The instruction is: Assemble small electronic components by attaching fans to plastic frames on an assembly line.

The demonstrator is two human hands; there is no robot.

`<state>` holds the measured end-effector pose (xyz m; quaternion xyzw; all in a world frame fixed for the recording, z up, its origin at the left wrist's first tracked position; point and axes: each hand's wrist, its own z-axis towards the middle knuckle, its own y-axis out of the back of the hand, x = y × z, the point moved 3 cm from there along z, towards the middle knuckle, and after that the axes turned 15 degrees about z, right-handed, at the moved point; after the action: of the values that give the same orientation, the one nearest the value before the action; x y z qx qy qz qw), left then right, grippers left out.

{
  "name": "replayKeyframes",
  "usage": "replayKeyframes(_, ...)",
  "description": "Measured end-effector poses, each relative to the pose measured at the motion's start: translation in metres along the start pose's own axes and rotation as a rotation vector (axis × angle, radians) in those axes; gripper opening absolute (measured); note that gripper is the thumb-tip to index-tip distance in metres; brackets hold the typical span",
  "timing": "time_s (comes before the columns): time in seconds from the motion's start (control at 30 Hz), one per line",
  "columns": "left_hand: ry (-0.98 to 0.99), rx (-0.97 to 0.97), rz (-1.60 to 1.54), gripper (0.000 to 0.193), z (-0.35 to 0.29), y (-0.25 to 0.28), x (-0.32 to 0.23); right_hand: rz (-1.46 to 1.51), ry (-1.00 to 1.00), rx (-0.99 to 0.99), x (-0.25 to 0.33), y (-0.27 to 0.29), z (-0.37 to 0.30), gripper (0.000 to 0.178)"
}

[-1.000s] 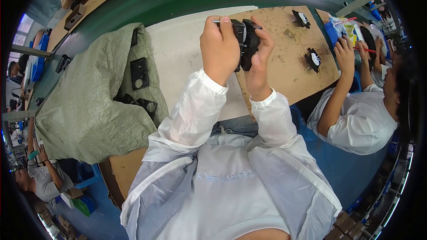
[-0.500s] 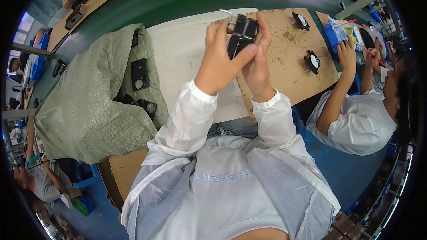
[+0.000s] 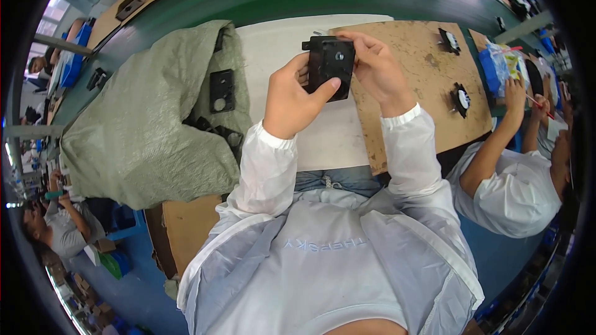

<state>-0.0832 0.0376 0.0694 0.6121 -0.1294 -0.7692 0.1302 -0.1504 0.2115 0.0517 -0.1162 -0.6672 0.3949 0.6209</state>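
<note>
A black rectangular plastic housing is held up in front of me, a broad flat side with a small shiny round spot showing. My left hand grips it from the left, thumb across its lower face and fingers behind it. At its upper right edge my right hand pinches it, some fingertips hidden. A bit of light metal or wire shows just above its top edge. Below the housing lies a white sheet, beside a worn brown board.
Two black-and-white round parts, one near and one far, rest on the board. At left, a green woven sack holds black plastic parts. Beyond runs a green conveyor belt. A co-worker works at right.
The housing has turned so that a broad flat face shows. My right hand has moved from beneath it to its upper right edge. The whole view has shifted slightly.
</note>
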Motion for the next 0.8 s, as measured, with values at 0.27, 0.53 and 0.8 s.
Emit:
replayKeyframes(0.27,0.326,-0.276,1.558,0.048,-0.011,0.082,0.072,-0.178,0.158,-0.361,0.005,0.050,0.150,0.030)
replayKeyframes(0.53,0.287,-0.132,1.266,0.058,-0.013,0.080,0.058,-1.021,0.303,-0.614,0.014,0.050,0.174,0.044)
replayKeyframes(0.8,-0.486,0.114,0.347,0.058,0.045,-0.097,-0.046,-0.145,0.292,-0.005,0.042,0.043,-0.045,0.062)
